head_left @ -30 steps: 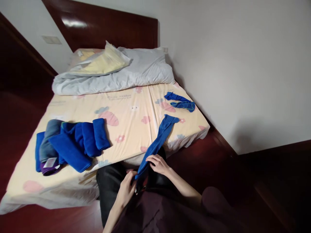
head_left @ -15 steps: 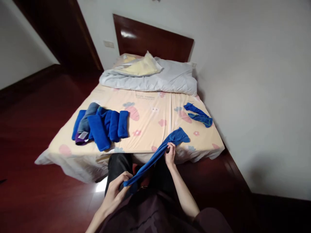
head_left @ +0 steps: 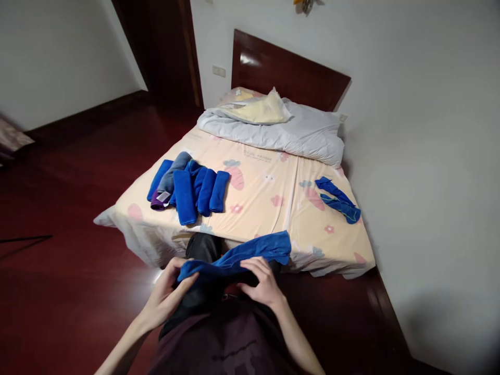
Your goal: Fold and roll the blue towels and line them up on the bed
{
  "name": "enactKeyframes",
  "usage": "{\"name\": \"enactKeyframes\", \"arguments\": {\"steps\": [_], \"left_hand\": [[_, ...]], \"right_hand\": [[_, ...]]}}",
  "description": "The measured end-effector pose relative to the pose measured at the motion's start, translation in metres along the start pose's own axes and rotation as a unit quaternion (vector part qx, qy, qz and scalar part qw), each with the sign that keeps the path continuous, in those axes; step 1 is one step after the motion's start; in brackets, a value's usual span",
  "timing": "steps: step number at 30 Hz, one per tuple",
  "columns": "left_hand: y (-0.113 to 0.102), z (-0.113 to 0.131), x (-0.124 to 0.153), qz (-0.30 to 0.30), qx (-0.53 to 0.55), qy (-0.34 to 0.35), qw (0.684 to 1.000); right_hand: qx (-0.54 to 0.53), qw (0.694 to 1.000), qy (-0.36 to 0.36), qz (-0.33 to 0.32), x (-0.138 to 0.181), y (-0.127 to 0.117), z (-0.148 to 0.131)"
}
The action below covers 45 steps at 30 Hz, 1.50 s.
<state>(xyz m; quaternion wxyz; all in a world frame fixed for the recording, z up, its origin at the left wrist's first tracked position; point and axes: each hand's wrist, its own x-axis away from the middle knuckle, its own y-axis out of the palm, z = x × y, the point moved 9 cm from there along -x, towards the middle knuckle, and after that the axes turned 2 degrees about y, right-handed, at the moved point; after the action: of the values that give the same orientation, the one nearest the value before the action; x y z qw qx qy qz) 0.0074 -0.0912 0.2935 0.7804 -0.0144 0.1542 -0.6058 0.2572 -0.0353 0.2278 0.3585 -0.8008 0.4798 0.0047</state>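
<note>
A long blue towel stretches across my lap to the front edge of the bed, its far end spread at the right. My left hand grips the near left end between thumb and fingers. Further along the cloth, my right hand has its fingertips resting on the towel's lower edge, with the thumb held apart. On the bed to the left lie several rolled blue towels, with a grey-blue roll and a purple one bearing a white label.
Two narrow crumpled blue cloths lie on the bed's right side. A grey-white quilt with a yellow part is bunched near the dark wooden headboard. A white wall stands close on the right; dark red floor extends left.
My left hand has come up and left with its towel end. My right hand has loosened and moved down and slightly left. The towel now lies flatter and wider. The view has turned left.
</note>
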Motion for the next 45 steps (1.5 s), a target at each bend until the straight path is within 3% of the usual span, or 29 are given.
{"name": "enactKeyframes", "arguments": {"steps": [3,6,8,12,16,23,28,34,40,45], "left_hand": [[0.011,0.015,-0.004,-0.038,-0.056,0.028,0.997],[0.010,0.031,-0.006,-0.055,-0.094,0.082,0.991],[0.001,0.038,-0.006,-0.041,-0.104,0.113,0.987],[-0.021,0.059,-0.005,0.001,-0.110,0.194,0.975],[-0.026,0.090,-0.003,-0.009,-0.101,0.286,0.953],[-0.051,0.118,0.003,0.025,-0.091,0.358,0.929],[-0.076,0.099,0.002,0.084,-0.111,0.305,0.942],[-0.124,0.058,0.001,0.269,-0.126,0.184,0.937],[-0.140,0.049,-0.026,0.306,-0.154,0.185,0.921],[-0.133,0.034,-0.054,0.272,-0.160,0.155,0.936]], "right_hand": [[-0.056,0.998,-0.015,0.014,-0.007,0.049,-0.013],[-0.076,0.997,-0.015,0.014,-0.014,0.073,-0.012],[-0.099,0.995,0.004,0.011,-0.016,0.071,-0.008],[-0.146,0.989,0.031,0.003,-0.009,0.041,-0.009],[-0.131,0.989,0.042,-0.053,0.001,0.032,-0.002],[0.006,0.993,0.074,-0.093,0.031,0.035,0.073],[0.110,0.986,0.107,-0.066,0.063,0.002,0.121],[0.165,0.967,0.184,-0.054,0.093,-0.044,0.146],[0.118,0.970,0.214,-0.013,0.096,-0.107,0.144],[0.158,0.967,0.173,0.104,0.083,-0.188,0.129]]}}
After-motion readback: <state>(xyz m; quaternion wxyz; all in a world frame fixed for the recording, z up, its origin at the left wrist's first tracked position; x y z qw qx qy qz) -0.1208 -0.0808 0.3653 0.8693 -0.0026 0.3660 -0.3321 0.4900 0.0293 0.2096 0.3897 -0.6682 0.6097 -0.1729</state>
